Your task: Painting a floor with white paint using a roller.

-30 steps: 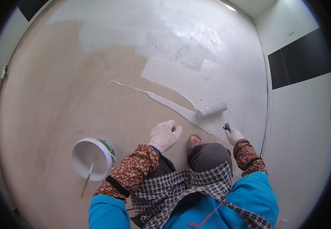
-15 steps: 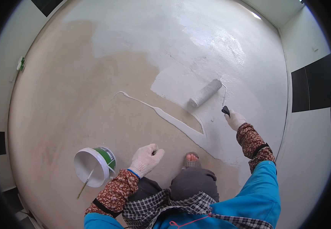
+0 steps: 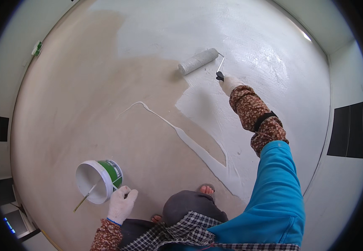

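My right hand (image 3: 230, 85), in a white knit glove, is closed round the black handle of a paint roller (image 3: 198, 61). The roller's grey, coated sleeve is out ahead, over the border between wet white coating (image 3: 252, 121) and bare beige floor (image 3: 93, 104); whether it touches the floor I cannot tell. My left hand (image 3: 122, 203), gloved alike, has its fingers curled with nothing visible in them. It is beside a white and green bucket (image 3: 90, 164), which lies tipped with its mouth facing left. A thin brush-like stick (image 3: 82, 201) lies across the bucket's mouth.
A poured streak of white coating (image 3: 194, 146) runs diagonally across the bare floor before my feet (image 3: 207, 189). Pale walls with black panels (image 3: 348, 130) stand on both sides. A small green and white object (image 3: 36, 48) is by the left wall.
My right arm has stretched forward and left, carrying the roller farther out. My left hand has moved left and down, closer to the bucket. The view has shifted slightly.
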`<move>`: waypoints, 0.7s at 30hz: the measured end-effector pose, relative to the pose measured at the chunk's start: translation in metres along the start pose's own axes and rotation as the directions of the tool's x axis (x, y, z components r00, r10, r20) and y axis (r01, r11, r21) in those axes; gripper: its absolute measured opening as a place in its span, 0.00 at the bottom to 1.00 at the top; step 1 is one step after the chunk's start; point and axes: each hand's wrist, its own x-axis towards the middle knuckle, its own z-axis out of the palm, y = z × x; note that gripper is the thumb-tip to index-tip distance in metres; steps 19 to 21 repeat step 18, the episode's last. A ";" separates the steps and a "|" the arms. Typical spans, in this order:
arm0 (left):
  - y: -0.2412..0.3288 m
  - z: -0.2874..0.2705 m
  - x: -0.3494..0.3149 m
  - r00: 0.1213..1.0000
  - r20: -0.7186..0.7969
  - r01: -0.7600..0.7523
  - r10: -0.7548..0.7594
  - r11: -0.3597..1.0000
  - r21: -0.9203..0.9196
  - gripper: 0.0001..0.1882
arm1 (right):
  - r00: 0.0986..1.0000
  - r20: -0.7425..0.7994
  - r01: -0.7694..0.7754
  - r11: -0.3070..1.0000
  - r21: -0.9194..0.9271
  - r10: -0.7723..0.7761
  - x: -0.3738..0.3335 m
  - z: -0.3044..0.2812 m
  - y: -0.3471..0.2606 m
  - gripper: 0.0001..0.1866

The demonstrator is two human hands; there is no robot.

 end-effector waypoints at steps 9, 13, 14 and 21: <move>0.015 -0.001 -0.007 0.996 0.065 0.059 -0.054 0.995 -0.079 0.15 | 0.972 0.126 -0.158 0.948 -0.278 0.199 -0.184 0.003 0.169 0.20; 0.033 -0.006 -0.033 0.992 0.094 0.087 -0.082 0.995 -0.057 0.13 | 0.928 0.205 -0.257 0.931 -0.259 0.313 -0.258 0.017 0.209 0.20; 0.037 -0.008 -0.033 0.997 0.066 0.055 -0.049 0.994 -0.091 0.12 | 0.918 0.214 -0.272 0.921 -0.278 0.335 -0.275 0.022 0.215 0.20; 0.044 -0.017 -0.051 0.971 0.136 0.213 -0.198 0.971 -0.108 0.12 | 0.884 0.243 -0.383 0.917 -0.114 0.399 -0.346 0.060 0.229 0.24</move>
